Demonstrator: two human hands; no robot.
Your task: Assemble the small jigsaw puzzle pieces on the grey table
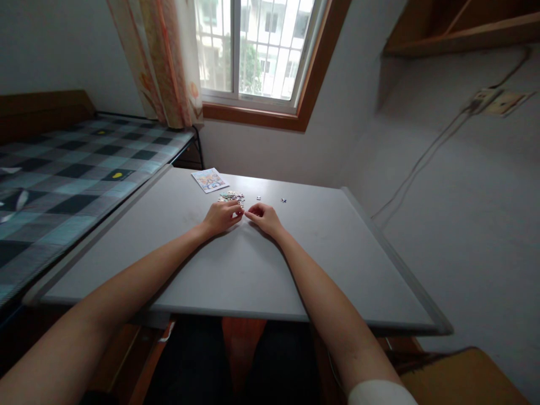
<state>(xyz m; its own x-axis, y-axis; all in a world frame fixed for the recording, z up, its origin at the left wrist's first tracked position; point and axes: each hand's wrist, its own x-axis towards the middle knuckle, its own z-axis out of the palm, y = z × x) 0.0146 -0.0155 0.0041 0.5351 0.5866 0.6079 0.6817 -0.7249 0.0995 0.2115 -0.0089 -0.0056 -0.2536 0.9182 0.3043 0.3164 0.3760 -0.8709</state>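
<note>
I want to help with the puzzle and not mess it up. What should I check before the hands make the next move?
1. Hands steady: ok, the left hand and right hand rest on the table, fingertips meeting.
2. Something pinched between the fingertips: cannot tell, too small to see.
3. Reach: ok, the pile of pieces lies just beyond the left hand.
4. Guide: ok, the picture card lies flat behind the pile.
5. Edge: ok, two loose pieces lie well inside the table.

Dim room lit by daylight from the window point(253, 50), overexposed panes, soft shadows under forearms, wide-angle stretching at edges, distant details slightly soft
</note>
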